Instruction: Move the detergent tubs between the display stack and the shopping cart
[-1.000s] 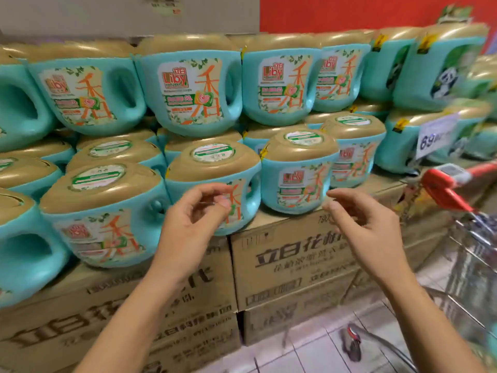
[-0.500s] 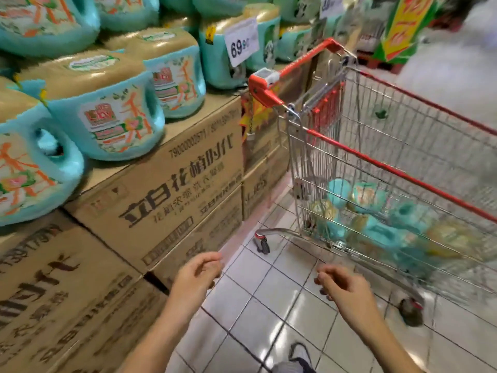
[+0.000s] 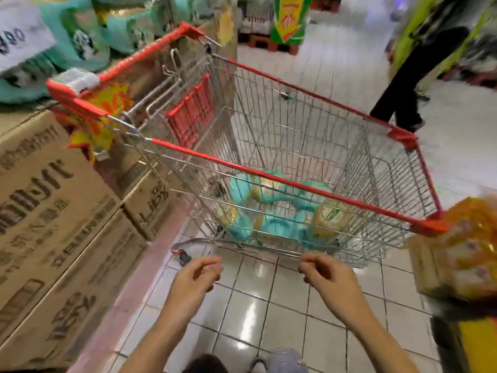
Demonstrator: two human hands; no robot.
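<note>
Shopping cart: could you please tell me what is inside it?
Teal, tan-lidded detergent tubs lie on the shopping cart floor; overlap and blur hide their number.

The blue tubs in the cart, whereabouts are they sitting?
In the head view, the detergent tubs lie on the bottom of the shopping cart, mid-picture, to the right of the cardboard boxes.

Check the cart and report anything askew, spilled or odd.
The detergent tubs lie tumbled at the bottom of the shopping cart, lids facing different ways rather than standing upright. No spill or damage shows, though the view is blurred.
</note>
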